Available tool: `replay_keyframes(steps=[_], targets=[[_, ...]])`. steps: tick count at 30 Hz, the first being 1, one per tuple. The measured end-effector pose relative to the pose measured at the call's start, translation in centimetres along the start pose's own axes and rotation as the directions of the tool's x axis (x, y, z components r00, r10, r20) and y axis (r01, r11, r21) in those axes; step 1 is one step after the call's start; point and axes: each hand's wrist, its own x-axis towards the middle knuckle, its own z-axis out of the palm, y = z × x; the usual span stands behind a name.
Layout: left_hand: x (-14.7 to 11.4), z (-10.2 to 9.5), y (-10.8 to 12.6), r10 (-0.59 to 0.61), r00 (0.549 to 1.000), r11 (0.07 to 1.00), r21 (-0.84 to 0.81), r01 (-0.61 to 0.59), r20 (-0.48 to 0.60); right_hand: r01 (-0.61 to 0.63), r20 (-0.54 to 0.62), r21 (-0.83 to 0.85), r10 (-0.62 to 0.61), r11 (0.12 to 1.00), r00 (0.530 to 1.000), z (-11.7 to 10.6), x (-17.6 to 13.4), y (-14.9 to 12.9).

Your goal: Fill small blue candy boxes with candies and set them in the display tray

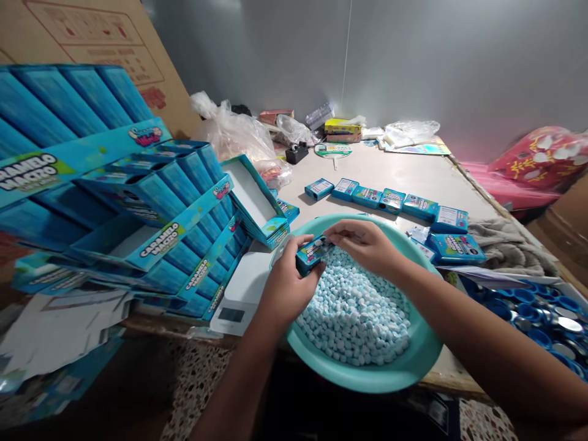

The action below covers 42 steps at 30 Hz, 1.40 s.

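Note:
My left hand (pixel 289 278) is wrapped round a small blue candy box (pixel 309 257), held tilted above a bowl. At the box's far end, the fingers of my right hand (pixel 361 242) are pinched together against its opening; what lies between them is hidden. Beneath both hands, the turquoise bowl (pixel 367 381) holds a heap of small white and pale-blue candies (pixel 358 315). To the left of my left hand lies a white kitchen scale (pixel 241 297), its display dark. An open blue display carton (pixel 257 199) leans behind the scale.
Stacked display cartons (pixel 156 245) of blue boxes rise at left. A curved row of blue candy boxes (pixel 367 196) lies behind the bowl. At right are a grey cloth (pixel 505 245) and a tray of blue caps (pixel 528 312). Plastic bags (pixel 234 135) lie toward the back.

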Motion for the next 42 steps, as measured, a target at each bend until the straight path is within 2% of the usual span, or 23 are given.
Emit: replay_keyframes(steps=[5,11,14,17,20,22,24,26,27,29,31,34,36,38,40,41,42], targets=[[0.0,-0.1,0.2,-0.027,0.998,0.999,-0.018,0.028,0.048,0.046,-0.046,-0.015,-0.046,0.999,0.998,0.0,-0.1,0.2],[0.0,-0.1,-0.2,-0.016,0.995,1.000,-0.024,0.018,0.098,0.188,0.089,-0.057,-0.183,0.981,0.979,-0.2,-0.1,-0.1],[0.1,-0.1,-0.5,-0.020,0.996,0.999,-0.035,0.023,0.090,0.207,0.100,-0.104,-0.196,0.973,0.975,-0.1,-0.1,0.2],[0.0,0.0,-0.6,-0.012,0.997,0.999,-0.040,0.015,0.072,0.168,0.044,-0.146,-0.163,0.975,0.986,-0.3,0.1,0.6],[0.0,0.2,-0.5,0.019,0.999,0.998,-0.055,-0.017,0.032,0.072,-0.007,-0.187,-0.074,0.980,0.997,-0.6,0.4,1.0],[0.1,0.1,-0.4,0.044,0.998,0.995,-0.091,-0.049,-0.050,-0.029,-0.040,-0.232,0.021,0.972,0.999,-0.8,0.7,1.6],[0.0,-0.6,-0.1,0.067,0.973,0.989,-0.118,-0.095,-0.219,-0.146,-0.027,-0.315,0.145,0.938,0.989,-0.8,1.0,2.3],[-0.3,-2.1,0.0,0.111,0.899,0.986,-0.068,-0.153,-0.423,-0.253,0.059,-0.447,0.310,0.858,0.949,-0.6,1.0,3.1],[-0.5,-3.2,0.0,0.146,0.857,0.986,0.001,-0.167,-0.495,-0.283,0.119,-0.526,0.399,0.802,0.909,-0.3,0.9,3.3],[-1.1,-5.5,-0.6,0.214,0.807,0.975,0.171,-0.142,-0.550,-0.238,0.254,-0.677,0.525,0.696,0.812,0.5,0.2,3.5],[-1.6,-7.5,-1.9,0.215,0.816,0.959,0.273,-0.074,-0.536,-0.072,0.396,-0.761,0.549,0.645,0.736,1.3,-0.6,3.2],[-1.8,-9.0,-4.8,0.087,0.885,0.974,0.225,0.021,-0.458,0.139,0.528,-0.776,0.512,0.616,0.678,2.0,-1.6,2.6],[-1.8,-9.1,-6.5,0.011,0.942,0.978,0.199,0.059,-0.335,0.188,0.564,-0.764,0.496,0.618,0.660,2.0,-1.7,2.3],[-2.2,-8.6,-7.5,0.001,0.968,0.968,0.242,0.062,-0.252,0.205,0.595,-0.738,0.475,0.643,0.648,1.9,-1.6,2.4],[-3.4,-8.1,-8.0,0.080,0.949,0.953,0.301,0.016,-0.304,0.204,0.608,-0.719,0.458,0.665,0.649,1.7,-1.4,2.6],[-4.3,-7.9,-8.1,0.159,0.913,0.943,0.332,-0.028,-0.376,0.198,0.606,-0.716,0.453,0.670,0.654,1.6,-1.4,2.7],[-5.4,-7.9,-8.4,0.261,0.851,0.924,0.373,-0.084,-0.455,0.190,0.602,-0.713,0.450,0.675,0.659,1.6,-1.4,2.8]])
